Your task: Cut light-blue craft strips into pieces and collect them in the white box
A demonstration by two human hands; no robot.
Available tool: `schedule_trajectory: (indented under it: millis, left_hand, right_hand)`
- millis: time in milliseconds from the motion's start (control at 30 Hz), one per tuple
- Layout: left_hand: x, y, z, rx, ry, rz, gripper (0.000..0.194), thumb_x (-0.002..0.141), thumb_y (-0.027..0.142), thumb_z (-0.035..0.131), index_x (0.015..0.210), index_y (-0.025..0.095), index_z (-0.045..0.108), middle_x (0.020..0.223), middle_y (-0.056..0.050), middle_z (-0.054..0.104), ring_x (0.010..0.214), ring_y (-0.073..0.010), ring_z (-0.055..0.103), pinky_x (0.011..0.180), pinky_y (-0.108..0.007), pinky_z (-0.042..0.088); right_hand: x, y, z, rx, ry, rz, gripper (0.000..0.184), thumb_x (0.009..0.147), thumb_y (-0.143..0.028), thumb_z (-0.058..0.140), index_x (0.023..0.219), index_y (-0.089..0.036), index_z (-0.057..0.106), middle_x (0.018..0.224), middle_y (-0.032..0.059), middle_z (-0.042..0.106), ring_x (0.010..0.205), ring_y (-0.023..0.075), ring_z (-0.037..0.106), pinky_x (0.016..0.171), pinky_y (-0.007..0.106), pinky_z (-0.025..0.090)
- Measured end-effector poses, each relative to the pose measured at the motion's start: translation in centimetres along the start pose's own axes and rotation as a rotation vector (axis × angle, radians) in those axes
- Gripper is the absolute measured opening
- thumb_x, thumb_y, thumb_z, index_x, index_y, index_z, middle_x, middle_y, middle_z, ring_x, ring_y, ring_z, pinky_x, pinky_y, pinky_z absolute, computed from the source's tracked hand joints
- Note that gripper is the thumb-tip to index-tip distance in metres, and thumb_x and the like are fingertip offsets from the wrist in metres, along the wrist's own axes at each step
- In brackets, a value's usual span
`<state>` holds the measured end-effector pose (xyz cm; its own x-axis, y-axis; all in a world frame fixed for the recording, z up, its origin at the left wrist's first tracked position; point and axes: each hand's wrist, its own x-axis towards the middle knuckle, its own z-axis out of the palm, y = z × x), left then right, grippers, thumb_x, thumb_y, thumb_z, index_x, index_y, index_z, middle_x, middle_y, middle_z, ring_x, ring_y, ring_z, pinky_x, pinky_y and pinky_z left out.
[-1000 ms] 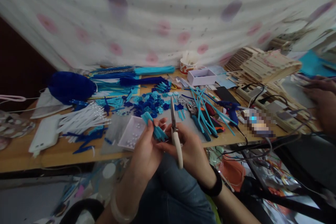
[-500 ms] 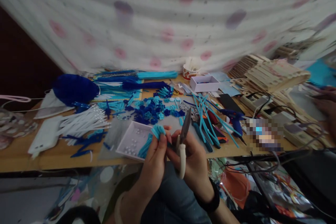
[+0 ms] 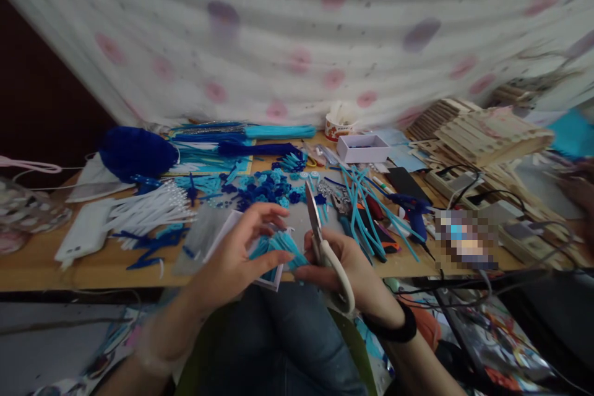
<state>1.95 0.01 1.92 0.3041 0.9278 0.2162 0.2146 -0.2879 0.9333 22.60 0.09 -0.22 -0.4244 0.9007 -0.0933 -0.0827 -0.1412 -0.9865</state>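
Note:
My left hand (image 3: 236, 253) pinches a small bundle of teal chenille stems (image 3: 278, 247) just above my lap, at the table's near edge. My right hand (image 3: 341, 263) grips white-handled scissors (image 3: 325, 247), blades pointing up and away, and its fingertips also touch the bundle's right end. Under the bundle lies a white tray of small pearl beads (image 3: 241, 232). Both hands are closed on what they hold.
The wooden table (image 3: 93, 269) carries blue and teal stems (image 3: 273, 185), white pearl-tipped sticks (image 3: 148, 210), a blue glue gun (image 3: 411, 207), a white box (image 3: 362, 147), a paper cup (image 3: 338, 124) and stacked wooden pieces (image 3: 482, 130). Another person's hand (image 3: 578, 189) shows at far right. A spotted curtain hangs behind.
My left hand lowered and turned palm-up, spreading the teal bundle sideways. The scissors tilted from leaning right to pointing upward. The camera shifted slightly.

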Motion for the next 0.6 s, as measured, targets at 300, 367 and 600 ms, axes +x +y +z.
schedule_trajectory:
  millis: [300, 367, 600]
  left_hand:
    - [-0.6, 2.3, 0.0, 1.016, -0.376, 0.504, 0.030, 0.093, 0.011, 0.039, 0.102, 0.022, 0.066, 0.091, -0.009, 0.067, 0.095, -0.0285, 0.062, 0.106, -0.052, 0.038]
    - [-0.7, 1.9, 0.3, 1.102, -0.429, 0.551, 0.029, 0.093, 0.010, 0.038, 0.097, 0.021, 0.065, 0.086, -0.009, 0.064, 0.085, -0.0275, 0.060, 0.090, -0.045, 0.047]
    - [-0.6, 0.8, 0.4, 1.109, -0.380, 0.515, 0.032, 0.089, 0.003, 0.035, 0.096, 0.018, 0.062, 0.088, -0.009, 0.068, 0.079, -0.0263, 0.063, 0.072, -0.037, 0.049]
  right_hand:
    - [0.1, -1.6, -0.9, 0.010, -0.176, 0.141, 0.049, 0.052, -0.036, 0.094, 0.082, -0.018, 0.059, 0.070, -0.0070, 0.058, 0.060, 0.0094, 0.056, 0.054, 0.021, 0.044]
    - [-0.1, -1.9, -0.8, 0.040, -0.191, 0.165, 0.049, 0.050, -0.035, 0.094, 0.081, -0.018, 0.059, 0.069, -0.0079, 0.058, 0.058, 0.0095, 0.057, 0.053, 0.021, 0.046]
    - [-0.9, -1.1, -2.1, 0.028, 0.030, -0.001, 0.045, 0.074, -0.056, 0.080, 0.085, -0.018, 0.057, 0.069, -0.0037, 0.064, 0.054, 0.0112, 0.065, 0.052, 0.022, 0.052]
